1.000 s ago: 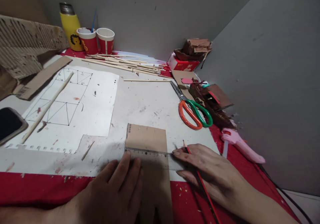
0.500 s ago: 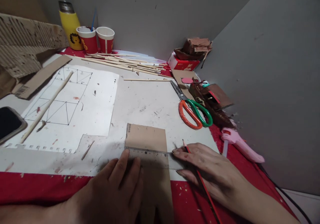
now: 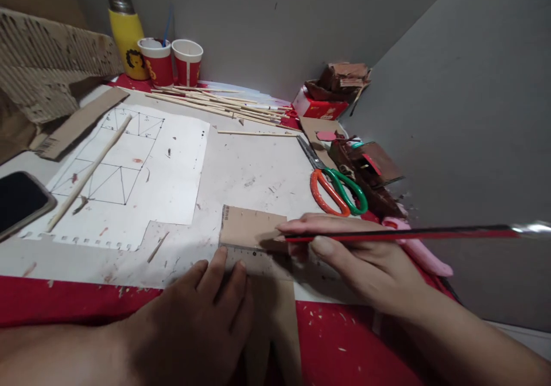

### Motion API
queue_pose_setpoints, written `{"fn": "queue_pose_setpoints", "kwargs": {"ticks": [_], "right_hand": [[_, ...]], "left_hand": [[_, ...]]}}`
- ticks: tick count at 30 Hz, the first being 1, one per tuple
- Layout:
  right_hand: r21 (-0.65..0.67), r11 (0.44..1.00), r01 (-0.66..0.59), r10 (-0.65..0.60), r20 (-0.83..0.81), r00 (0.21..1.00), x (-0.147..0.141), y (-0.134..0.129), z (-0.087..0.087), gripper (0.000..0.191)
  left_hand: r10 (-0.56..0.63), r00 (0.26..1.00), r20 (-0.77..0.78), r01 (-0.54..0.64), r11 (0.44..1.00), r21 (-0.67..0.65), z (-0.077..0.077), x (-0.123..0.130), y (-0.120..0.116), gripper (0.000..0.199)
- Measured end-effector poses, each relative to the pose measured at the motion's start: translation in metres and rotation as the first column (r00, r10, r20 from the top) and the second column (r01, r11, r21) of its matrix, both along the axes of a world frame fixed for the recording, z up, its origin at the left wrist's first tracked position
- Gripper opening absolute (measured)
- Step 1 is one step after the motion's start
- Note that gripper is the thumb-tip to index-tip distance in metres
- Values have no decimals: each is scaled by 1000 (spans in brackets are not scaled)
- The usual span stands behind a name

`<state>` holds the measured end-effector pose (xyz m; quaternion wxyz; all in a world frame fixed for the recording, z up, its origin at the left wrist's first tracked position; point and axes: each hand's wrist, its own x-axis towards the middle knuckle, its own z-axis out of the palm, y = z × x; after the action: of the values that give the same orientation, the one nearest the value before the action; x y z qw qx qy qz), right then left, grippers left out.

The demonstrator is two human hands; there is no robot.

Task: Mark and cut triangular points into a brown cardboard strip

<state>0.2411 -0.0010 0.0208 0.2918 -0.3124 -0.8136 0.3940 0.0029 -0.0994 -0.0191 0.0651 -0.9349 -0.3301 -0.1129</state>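
A strip of brown cardboard point(image 3: 253, 225) lies at the front of the table, with a clear ruler point(image 3: 269, 262) across it. My left hand point(image 3: 193, 311) presses down on the ruler's left part, fingers slightly spread, with nothing gripped. In my right hand point(image 3: 357, 254) is a red and black pencil point(image 3: 400, 233), pinched between thumb and fingers. Its front end is by the cardboard's right edge, just above the ruler; its other end points right. The pencil's tip is hard to make out at the fingertips.
Scissors point(image 3: 333, 182) with orange and green handles lie beyond my right hand, a pink glue gun point(image 3: 424, 254) beside it. Thin sticks point(image 3: 224, 105), paper cups point(image 3: 187, 65) and a yellow bottle point(image 3: 127, 39) stand or lie behind. A drawing sheet point(image 3: 172, 168) and phone point(image 3: 23, 202) are left.
My right hand has left the ruler's right end and moved up and left to the cardboard. The pencil has swung from pointing down toward me to nearly level. My left hand stays on the ruler.
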Motion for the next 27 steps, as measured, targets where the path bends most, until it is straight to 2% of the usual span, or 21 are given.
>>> {"fn": "queue_pose_setpoints", "kwargs": {"ticks": [2, 5, 9, 11, 16, 27], "right_hand": [[-125, 992, -5, -1, -49, 999, -16, 3, -8, 28], [-330, 943, 30, -48, -45, 998, -33, 3, -21, 31], [-436, 896, 83, -109, -35, 993, -41, 1, -30, 22], [-421, 903, 87, -114, -38, 993, -41, 0, -32, 16], [-249, 965, 85, -90, -11, 996, -40, 1, -34, 16], [-177, 983, 43, -37, 37, 999, -39, 3, -39, 17]], "left_hand": [[9, 1000, -5, -9, 1000, -11, 2, 1, 1, 38], [10, 1000, -16, -10, 1000, -29, 5, 2, 2, 39], [-2, 1000, -11, 2, 1000, -14, 7, 1, 2, 39], [-3, 1000, -14, 3, 1000, -17, 8, 0, 2, 39], [5, 1000, -16, -5, 1000, -20, 9, 1, 2, 38], [-22, 1000, -20, 22, 1000, -8, 11, 1, 3, 39]]}}
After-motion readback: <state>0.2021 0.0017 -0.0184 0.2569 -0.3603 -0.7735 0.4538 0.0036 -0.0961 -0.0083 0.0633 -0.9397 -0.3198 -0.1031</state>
